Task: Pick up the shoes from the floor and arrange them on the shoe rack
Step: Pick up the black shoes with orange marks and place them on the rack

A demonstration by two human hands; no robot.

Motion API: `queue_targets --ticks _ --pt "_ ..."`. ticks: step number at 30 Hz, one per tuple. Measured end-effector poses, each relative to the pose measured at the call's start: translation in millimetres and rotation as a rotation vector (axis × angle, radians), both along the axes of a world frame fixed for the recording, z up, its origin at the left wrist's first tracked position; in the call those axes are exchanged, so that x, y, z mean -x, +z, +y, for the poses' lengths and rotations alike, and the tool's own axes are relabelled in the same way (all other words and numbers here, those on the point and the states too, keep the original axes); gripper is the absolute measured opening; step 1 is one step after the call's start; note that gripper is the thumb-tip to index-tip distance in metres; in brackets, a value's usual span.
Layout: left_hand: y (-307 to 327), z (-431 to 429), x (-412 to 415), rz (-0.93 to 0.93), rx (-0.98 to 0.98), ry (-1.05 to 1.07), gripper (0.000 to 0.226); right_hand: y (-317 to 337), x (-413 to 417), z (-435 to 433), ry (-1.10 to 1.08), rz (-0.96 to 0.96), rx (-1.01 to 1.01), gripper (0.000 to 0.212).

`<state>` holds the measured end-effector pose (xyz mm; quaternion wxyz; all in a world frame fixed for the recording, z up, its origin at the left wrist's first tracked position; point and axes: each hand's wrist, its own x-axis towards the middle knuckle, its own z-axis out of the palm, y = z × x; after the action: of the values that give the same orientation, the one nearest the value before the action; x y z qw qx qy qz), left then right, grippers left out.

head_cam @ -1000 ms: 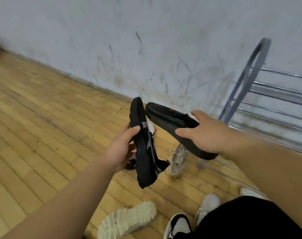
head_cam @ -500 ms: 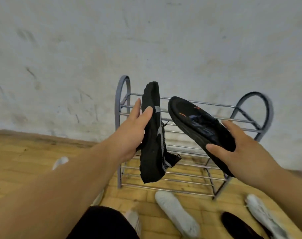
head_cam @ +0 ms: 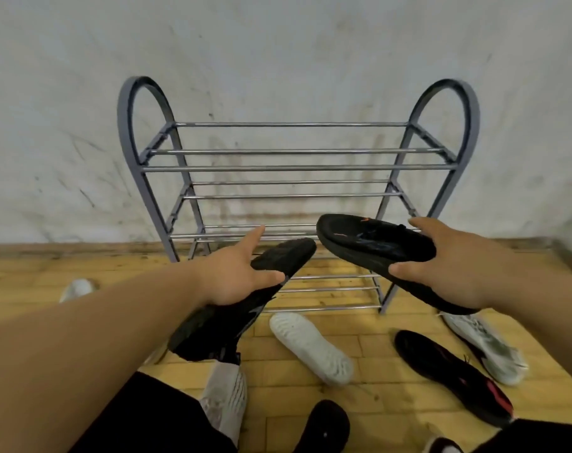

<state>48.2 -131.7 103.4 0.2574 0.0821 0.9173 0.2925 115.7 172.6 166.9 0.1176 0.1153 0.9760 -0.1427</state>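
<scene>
A grey metal shoe rack [head_cam: 297, 167] with several bare tiers stands against the white wall, straight ahead. My left hand [head_cam: 235, 276] grips a black shoe [head_cam: 278, 259] around its middle, toe pointing up and right, in front of the rack's lower tiers. My right hand [head_cam: 448, 256] holds a second black shoe [head_cam: 369, 243] with orange marks by its heel end, toe aimed left toward the rack's middle. The two shoes' toes nearly meet.
On the wooden floor in front of the rack lie a white shoe sole-up [head_cam: 311, 348], a black and red shoe [head_cam: 454, 374], a white sneaker [head_cam: 487, 348], a grey shoe [head_cam: 226, 400], a black shoe [head_cam: 327, 426] and another white shoe [head_cam: 77, 289] at left.
The view has swung to face the rack squarely. Both hands have lowered the black shoes from the upper tiers to the lower ones, and the left shoe has tilted from upright to slanted.
</scene>
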Motion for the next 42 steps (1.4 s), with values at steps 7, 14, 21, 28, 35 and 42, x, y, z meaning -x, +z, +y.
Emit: queue_targets --ticks 7,14,21,28,35,42 --pt "-4 -7 7 0.1 0.236 -0.06 0.109 -17 1 -11 0.057 -0.031 0.023 0.093" --pt "9 -3 -12 0.212 0.177 -0.206 0.123 -26 2 -35 0.184 -0.074 -0.046 0.1" --pt "4 7 -19 0.227 0.245 -0.417 0.132 -17 -9 -36 0.379 -0.095 0.052 0.099" --pt "7 17 -24 0.116 0.213 -0.509 0.124 -35 -12 -25 0.412 -0.067 0.243 0.085" --pt "6 28 -18 0.155 0.441 -0.523 0.106 -53 4 -14 0.386 -0.36 -0.039 0.125" --pt "-11 30 -8 0.048 0.745 -0.477 0.097 -113 10 2 0.343 -0.625 -0.228 0.11"
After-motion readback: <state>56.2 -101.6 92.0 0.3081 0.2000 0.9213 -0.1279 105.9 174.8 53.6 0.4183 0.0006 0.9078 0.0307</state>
